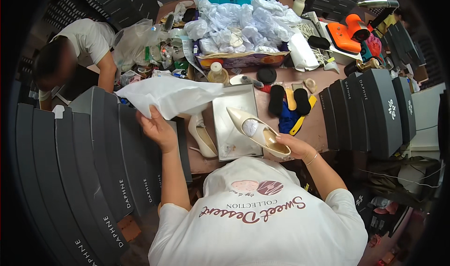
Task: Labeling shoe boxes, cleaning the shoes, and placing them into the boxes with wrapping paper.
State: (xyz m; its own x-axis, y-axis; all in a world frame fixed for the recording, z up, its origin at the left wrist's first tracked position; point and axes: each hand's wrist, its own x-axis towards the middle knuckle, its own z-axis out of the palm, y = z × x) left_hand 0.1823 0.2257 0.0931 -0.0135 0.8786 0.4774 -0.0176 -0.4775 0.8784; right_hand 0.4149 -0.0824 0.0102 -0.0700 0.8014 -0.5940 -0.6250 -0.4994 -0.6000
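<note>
My left hand (pixel 158 129) pinches the edge of a sheet of white tissue paper (pixel 173 97), which spreads over the table to the left of a shoe box. In my right hand (pixel 297 149) is a cream pointed high-heeled shoe (pixel 258 132), gripped at its heel end, with crumpled white paper stuffed in its toe. It is held over the open grey shoe box (pixel 227 146), whose pale inside shows. The matching cream shoe (pixel 202 137) lies on the table left of the box, partly under the tissue paper.
Stacked dark shoe boxes (pixel 101 158) stand on the left, more dark boxes (pixel 370 111) on the right. Behind are a carton of crumpled paper (pixel 243 59), a jar (pixel 217 74), black-headed brushes (pixel 276 101) and an orange device (pixel 344 35). Another person (pixel 89 45) bends at the far left.
</note>
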